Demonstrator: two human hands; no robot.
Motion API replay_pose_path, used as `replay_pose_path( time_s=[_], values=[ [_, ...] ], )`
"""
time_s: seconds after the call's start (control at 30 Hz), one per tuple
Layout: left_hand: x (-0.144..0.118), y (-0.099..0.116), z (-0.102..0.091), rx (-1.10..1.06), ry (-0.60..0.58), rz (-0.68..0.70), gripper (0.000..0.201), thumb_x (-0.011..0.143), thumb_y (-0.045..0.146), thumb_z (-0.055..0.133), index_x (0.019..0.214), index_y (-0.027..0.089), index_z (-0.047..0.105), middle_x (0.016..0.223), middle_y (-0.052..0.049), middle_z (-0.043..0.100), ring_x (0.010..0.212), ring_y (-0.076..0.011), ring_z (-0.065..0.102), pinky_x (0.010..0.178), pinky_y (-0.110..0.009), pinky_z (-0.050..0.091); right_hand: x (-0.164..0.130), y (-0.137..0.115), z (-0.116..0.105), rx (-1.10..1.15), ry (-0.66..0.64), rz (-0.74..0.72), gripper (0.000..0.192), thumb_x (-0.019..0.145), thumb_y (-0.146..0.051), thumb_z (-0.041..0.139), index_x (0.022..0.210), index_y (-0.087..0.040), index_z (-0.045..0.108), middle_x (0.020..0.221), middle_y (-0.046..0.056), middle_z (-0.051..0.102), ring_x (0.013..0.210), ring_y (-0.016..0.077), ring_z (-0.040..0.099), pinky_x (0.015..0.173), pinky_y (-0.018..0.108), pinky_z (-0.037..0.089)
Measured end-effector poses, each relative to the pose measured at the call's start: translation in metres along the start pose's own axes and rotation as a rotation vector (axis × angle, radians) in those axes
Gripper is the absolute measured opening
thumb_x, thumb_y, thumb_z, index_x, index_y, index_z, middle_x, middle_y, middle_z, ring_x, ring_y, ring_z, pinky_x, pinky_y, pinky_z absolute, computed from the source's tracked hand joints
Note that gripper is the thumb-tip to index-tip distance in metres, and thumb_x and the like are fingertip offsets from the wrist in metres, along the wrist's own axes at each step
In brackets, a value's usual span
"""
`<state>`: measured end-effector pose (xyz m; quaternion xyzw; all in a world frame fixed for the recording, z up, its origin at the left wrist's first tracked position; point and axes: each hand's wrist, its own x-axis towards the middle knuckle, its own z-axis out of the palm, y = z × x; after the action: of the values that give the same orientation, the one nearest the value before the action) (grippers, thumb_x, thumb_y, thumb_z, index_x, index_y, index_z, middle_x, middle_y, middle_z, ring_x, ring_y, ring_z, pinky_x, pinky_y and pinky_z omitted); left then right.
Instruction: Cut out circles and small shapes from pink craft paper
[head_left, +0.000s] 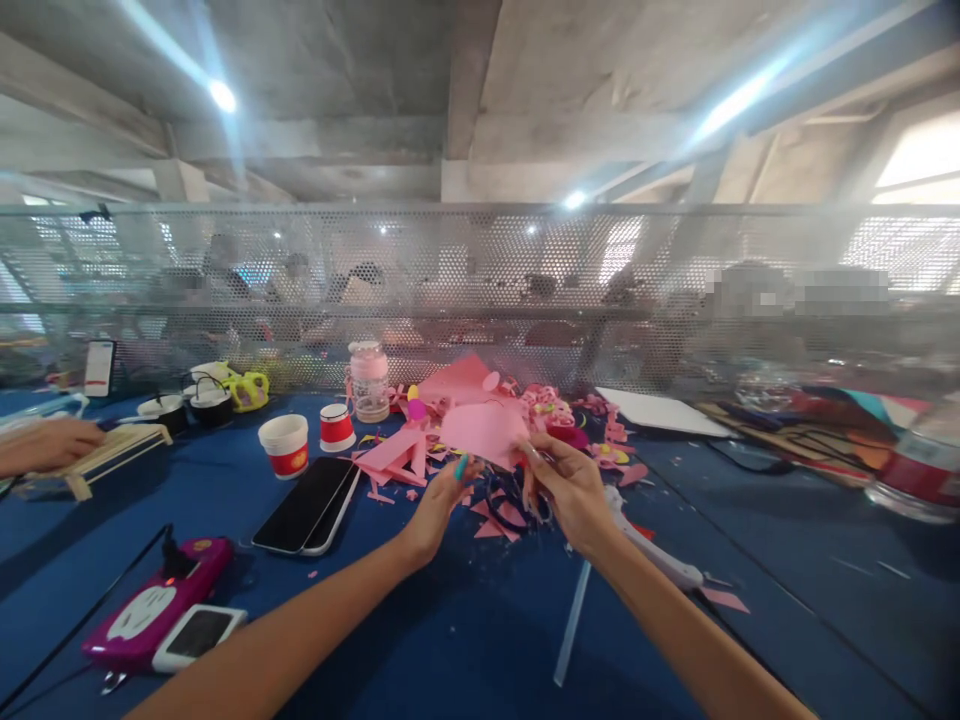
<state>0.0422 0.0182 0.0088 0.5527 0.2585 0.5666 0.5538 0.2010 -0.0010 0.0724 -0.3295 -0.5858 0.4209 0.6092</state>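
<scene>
A sheet of pink paper (480, 430) is held up in front of me, above a heap of pink scraps. My left hand (431, 515) is closed at its lower left edge, with something teal showing at the thumb tip. My right hand (574, 490) pinches the sheet's right edge, fingers bent. Dark loops, perhaps scissor handles (510, 512), show beneath the sheet between my hands; their outline is blurred. Pink paper scraps (397, 450) lie around and behind. Beside my right wrist rests a white glue gun (660, 550), and a clear glue stick (572, 625) lies nearby.
Left are two phones (307, 505), paper cups (285, 445), a clear bottle (369, 385) and a purple power strip (161, 600) with a cord. Another person's hand (64, 445) touches a small wooden rack (120, 455). A perforated screen (450, 270) stands behind; a large bottle (919, 465) is right.
</scene>
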Motion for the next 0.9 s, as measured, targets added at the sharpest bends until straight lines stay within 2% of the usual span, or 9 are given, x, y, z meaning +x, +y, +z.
replay_pose_path(
  time_s=[0.07, 0.13, 0.2, 0.33, 0.47, 0.6, 0.7, 0.8, 0.9],
  values=[
    [0.004, 0.004, -0.002, -0.236, 0.046, -0.029, 0.05, 0.065, 0.057, 0.057, 0.097, 0.019, 0.056, 0.107, -0.009, 0.059, 0.106, -0.0219, 0.053, 0.093, -0.038, 0.038, 0.001, 0.001, -0.002, 0.048, -0.028, 0.088, 0.025, 0.068, -0.039, 0.064, 0.08, -0.018, 0.055, 0.04, -0.007, 0.049, 0.03, 0.0082, 0.043, 0.03, 0.019, 0.032],
    [0.006, 0.01, -0.004, -0.336, 0.074, -0.022, 0.048, 0.061, 0.053, 0.064, 0.094, 0.02, 0.057, 0.102, -0.007, 0.06, 0.1, -0.0205, 0.056, 0.09, -0.037, 0.041, 0.003, 0.008, -0.006, 0.037, -0.014, 0.147, 0.029, 0.065, -0.041, 0.066, 0.079, -0.017, 0.057, 0.038, -0.007, 0.049, 0.028, 0.0075, 0.042, 0.029, 0.019, 0.031],
    [0.008, 0.014, -0.005, -0.339, 0.116, -0.015, 0.045, 0.058, 0.044, 0.07, 0.094, 0.02, 0.057, 0.098, -0.005, 0.062, 0.092, -0.0186, 0.059, 0.085, -0.035, 0.045, 0.005, 0.018, -0.008, -0.031, -0.001, 0.187, 0.032, 0.063, -0.043, 0.067, 0.076, -0.016, 0.057, 0.036, -0.007, 0.049, 0.028, 0.0072, 0.042, 0.029, 0.018, 0.031],
    [0.012, 0.016, -0.008, -0.246, 0.32, -0.035, 0.046, 0.052, 0.034, 0.076, 0.09, 0.014, 0.059, 0.083, -0.005, 0.065, 0.076, -0.0162, 0.061, 0.072, -0.029, 0.049, 0.005, 0.035, -0.008, -0.163, -0.087, 0.331, 0.035, 0.06, -0.046, 0.066, 0.073, -0.015, 0.058, 0.034, -0.005, 0.051, 0.027, 0.0086, 0.044, 0.029, 0.018, 0.032],
    [0.017, 0.016, -0.015, -0.209, 0.411, -0.008, 0.047, 0.053, 0.033, 0.075, 0.093, 0.012, 0.06, 0.081, -0.006, 0.067, 0.07, -0.0162, 0.062, 0.065, -0.029, 0.05, 0.004, 0.038, -0.009, -0.186, 0.006, 0.287, 0.036, 0.059, -0.049, 0.065, 0.072, -0.016, 0.056, 0.035, -0.005, 0.052, 0.029, 0.0114, 0.048, 0.031, 0.02, 0.037],
    [0.018, 0.014, -0.021, -0.19, 0.484, -0.025, 0.043, 0.052, 0.033, 0.075, 0.087, 0.012, 0.061, 0.077, -0.005, 0.067, 0.066, -0.016, 0.062, 0.063, -0.029, 0.051, 0.007, 0.034, -0.014, -0.153, 0.098, 0.209, 0.036, 0.061, -0.051, 0.063, 0.068, -0.016, 0.056, 0.033, -0.006, 0.047, 0.027, 0.0114, 0.047, 0.029, 0.021, 0.035],
    [0.016, 0.01, -0.021, -0.158, 0.431, -0.138, 0.038, 0.053, 0.033, 0.074, 0.082, 0.011, 0.062, 0.072, -0.005, 0.067, 0.06, -0.0156, 0.061, 0.059, -0.029, 0.05, 0.007, 0.032, -0.014, -0.068, 0.09, 0.207, 0.037, 0.064, -0.054, 0.059, 0.062, -0.018, 0.049, 0.033, -0.006, 0.046, 0.025, 0.0096, 0.044, 0.027, 0.02, 0.034],
    [0.013, 0.006, -0.018, -0.093, 0.295, -0.275, 0.033, 0.051, 0.029, 0.076, 0.075, 0.011, 0.063, 0.065, -0.004, 0.066, 0.056, -0.0156, 0.06, 0.057, -0.029, 0.05, 0.004, 0.029, -0.01, -0.055, 0.054, 0.21, 0.036, 0.068, -0.053, 0.055, 0.06, -0.02, 0.043, 0.032, -0.008, 0.044, 0.021, 0.0068, 0.038, 0.024, 0.017, 0.029],
    [0.01, 0.006, -0.013, -0.071, 0.189, -0.361, 0.032, 0.05, 0.029, 0.076, 0.073, 0.011, 0.063, 0.066, -0.004, 0.066, 0.057, -0.0163, 0.061, 0.057, -0.03, 0.05, 0.001, 0.029, -0.006, -0.078, 0.002, 0.224, 0.034, 0.071, -0.051, 0.052, 0.063, -0.019, 0.043, 0.031, -0.01, 0.041, 0.018, 0.0046, 0.032, 0.022, 0.015, 0.022]
  ],
)
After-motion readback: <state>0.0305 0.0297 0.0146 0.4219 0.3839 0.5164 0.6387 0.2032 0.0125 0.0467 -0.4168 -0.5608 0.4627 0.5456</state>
